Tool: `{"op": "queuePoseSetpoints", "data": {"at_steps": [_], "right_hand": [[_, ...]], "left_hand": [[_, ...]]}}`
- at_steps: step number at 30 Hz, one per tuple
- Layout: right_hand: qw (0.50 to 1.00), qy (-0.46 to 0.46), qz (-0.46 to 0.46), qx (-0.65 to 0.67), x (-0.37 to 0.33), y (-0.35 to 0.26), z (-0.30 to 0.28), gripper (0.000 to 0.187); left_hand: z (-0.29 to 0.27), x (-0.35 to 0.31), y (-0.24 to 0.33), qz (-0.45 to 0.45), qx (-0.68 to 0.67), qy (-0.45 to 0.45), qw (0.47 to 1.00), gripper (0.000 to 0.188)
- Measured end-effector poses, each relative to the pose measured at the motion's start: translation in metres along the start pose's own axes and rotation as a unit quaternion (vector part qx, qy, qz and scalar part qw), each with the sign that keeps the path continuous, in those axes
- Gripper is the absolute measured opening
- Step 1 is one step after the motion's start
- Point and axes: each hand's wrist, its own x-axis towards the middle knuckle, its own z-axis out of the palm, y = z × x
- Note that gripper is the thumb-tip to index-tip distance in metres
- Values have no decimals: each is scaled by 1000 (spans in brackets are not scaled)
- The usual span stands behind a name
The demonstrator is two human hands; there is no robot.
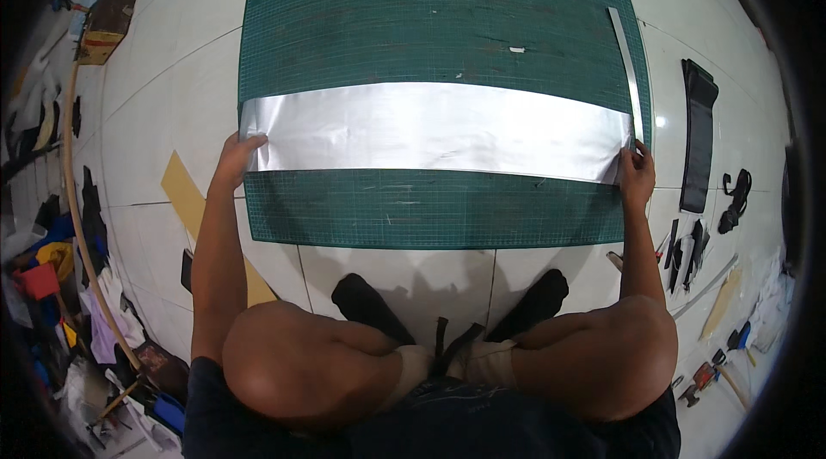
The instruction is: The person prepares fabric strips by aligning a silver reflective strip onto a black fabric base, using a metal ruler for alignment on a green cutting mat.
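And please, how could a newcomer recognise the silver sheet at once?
Find the large green mat on the tiled floor. Across it lies a long silver sheet, the left hand and right hand holding its ends. It is far broader than the narrow pale strip near the mat's right edge.

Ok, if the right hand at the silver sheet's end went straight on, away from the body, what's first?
Probably the thin pale strip along the right side of the green cutting mat. Its near end lies by the fingertips of the right hand; whether they touch is unclear.
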Motion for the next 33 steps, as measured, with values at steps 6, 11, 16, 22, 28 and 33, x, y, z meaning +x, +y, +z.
{"op": "queuePoseSetpoints", "data": {"at_steps": [6, 11, 16, 22, 28, 33], "right_hand": [[1000, 10, -11, -28, -3, -1, 3, 44], [999, 24, -19, -42, -8, -7, 1, 41], [996, 23, -48, -67, -12, -16, 2, 41], [999, 12, -40, -32, -8, -6, 1, 39], [997, 22, -30, -74, -7, -16, 3, 40], [998, -4, -28, -60, 1, -9, -2, 41]], "left_hand": [[1, 2, -3, 9, 43, 33, 998, 48], [7, 1, -3, 35, 85, 52, 994, 47], [0, 7, -8, 32, 127, 66, 989, 50], [3, 3, -3, 89, 225, 116, 963, 64], [11, -13, 10, 66, 264, 131, 953, 81], [82, -38, 43, 338, 451, 134, 815, 74]]}}
